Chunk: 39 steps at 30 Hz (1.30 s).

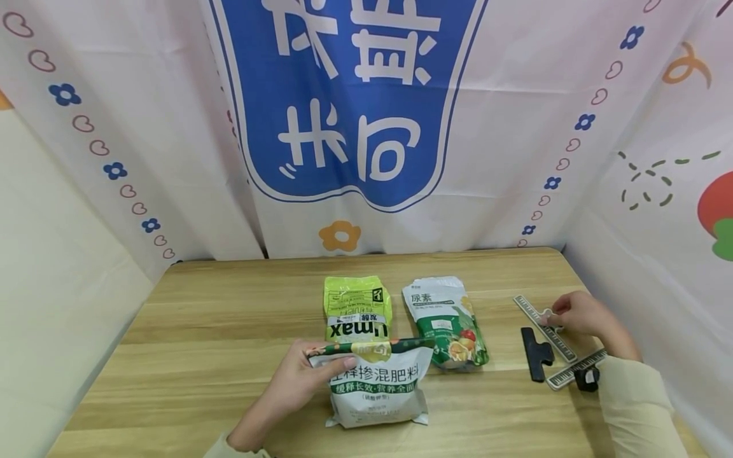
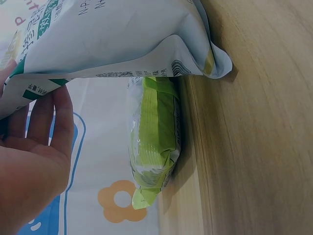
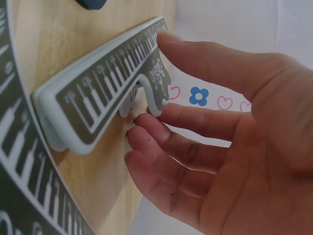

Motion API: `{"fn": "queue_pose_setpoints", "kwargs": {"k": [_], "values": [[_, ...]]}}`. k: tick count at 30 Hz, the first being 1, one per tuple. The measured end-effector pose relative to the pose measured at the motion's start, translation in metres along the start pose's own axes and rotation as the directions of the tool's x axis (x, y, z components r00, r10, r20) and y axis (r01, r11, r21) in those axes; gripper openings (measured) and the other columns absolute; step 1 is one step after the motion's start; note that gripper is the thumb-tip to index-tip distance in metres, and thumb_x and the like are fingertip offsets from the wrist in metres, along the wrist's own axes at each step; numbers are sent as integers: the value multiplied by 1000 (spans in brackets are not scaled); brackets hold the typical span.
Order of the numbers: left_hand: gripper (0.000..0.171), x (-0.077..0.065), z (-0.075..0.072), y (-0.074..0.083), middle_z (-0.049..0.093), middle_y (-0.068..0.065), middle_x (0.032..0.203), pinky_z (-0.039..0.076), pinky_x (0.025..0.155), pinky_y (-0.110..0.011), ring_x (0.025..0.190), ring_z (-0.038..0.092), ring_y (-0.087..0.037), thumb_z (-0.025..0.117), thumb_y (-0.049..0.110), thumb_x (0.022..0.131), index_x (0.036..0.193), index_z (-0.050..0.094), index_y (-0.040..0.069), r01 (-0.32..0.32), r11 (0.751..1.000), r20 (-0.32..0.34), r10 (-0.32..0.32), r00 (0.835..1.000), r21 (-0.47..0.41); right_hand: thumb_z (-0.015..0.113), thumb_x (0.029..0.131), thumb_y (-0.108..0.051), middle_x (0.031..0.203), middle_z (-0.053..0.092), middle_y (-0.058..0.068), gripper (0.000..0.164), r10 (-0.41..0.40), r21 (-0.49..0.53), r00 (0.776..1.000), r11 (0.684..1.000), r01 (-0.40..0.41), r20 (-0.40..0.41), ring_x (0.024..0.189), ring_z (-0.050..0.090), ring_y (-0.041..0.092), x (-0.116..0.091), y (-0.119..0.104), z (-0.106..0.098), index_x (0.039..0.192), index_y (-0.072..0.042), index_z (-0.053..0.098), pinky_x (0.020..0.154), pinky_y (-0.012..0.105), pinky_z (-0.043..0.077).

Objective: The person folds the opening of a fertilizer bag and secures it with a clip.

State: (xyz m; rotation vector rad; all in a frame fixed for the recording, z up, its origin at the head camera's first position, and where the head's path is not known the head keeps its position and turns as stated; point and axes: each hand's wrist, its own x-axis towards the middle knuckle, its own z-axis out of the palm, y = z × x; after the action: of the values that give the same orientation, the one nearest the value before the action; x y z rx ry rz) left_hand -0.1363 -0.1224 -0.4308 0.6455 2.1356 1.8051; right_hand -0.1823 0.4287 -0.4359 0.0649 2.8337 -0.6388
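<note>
My left hand (image 1: 298, 380) grips the rolled top edge of a white fertilizer bag (image 1: 378, 397), thumb in front and fingers behind. This bag stands upright on the table, its top band green with orange spots. At the right, my right hand (image 1: 584, 315) reaches to a long sealing clip (image 3: 105, 85) with a piano-key pattern. In the right wrist view, the thumb lies along the clip's far end and the loosely bent fingers are right at its handle, with a wide space between thumb and fingers. The clip rests on the table.
Behind the held bag lie a lime-green bag (image 1: 356, 299) and a white-and-green pouch (image 1: 443, 321). Near my right hand are a black clip (image 1: 535, 356) and another piano-patterned clip (image 1: 572, 372) with a black handle. A printed curtain (image 1: 298, 229) borders the wooden table (image 1: 189, 356).
</note>
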Motion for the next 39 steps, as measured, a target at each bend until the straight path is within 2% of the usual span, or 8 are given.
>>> {"fn": "queue_pose_setpoints", "kwargs": {"k": [6,9,17,27,39], "values": [[21,-1,0,0,82,-15,105,64,77,-27,87,79,-11,75,17,98,108,79,0,-1,1000,-2,1,1000,-2,84,87,-29,95,71,18,44,27,9,999,1000,-27,31,87,61,28,3,-1,1,101,9,69,72,34,49],[22,0,0,0,82,-14,106,64,78,-27,88,80,-12,75,18,98,109,79,1,14,1000,-2,-14,1000,-3,84,87,-30,91,69,14,41,32,12,999,999,-32,41,84,58,24,4,-1,2,97,8,70,69,31,46],[24,1,0,2,82,-14,107,63,79,-27,90,80,-13,76,21,97,110,80,2,37,999,-3,-37,999,-4,82,88,-29,81,62,4,33,39,21,998,999,-41,57,77,51,20,5,2,4,86,1,71,66,31,40],[23,-1,0,1,82,-14,105,63,74,-25,86,79,-11,76,20,97,108,80,1,30,1000,-6,-30,1000,-3,81,90,-30,79,59,3,32,12,-7,998,1000,-11,64,75,50,19,6,2,3,85,-1,67,65,31,40],[22,-1,1,1,81,-15,107,63,78,-27,89,80,-12,76,19,97,110,79,1,18,1000,-5,-18,1000,-8,80,90,-33,82,62,6,38,-12,-49,998,999,15,60,76,53,19,7,6,6,93,2,63,64,31,43]]}}
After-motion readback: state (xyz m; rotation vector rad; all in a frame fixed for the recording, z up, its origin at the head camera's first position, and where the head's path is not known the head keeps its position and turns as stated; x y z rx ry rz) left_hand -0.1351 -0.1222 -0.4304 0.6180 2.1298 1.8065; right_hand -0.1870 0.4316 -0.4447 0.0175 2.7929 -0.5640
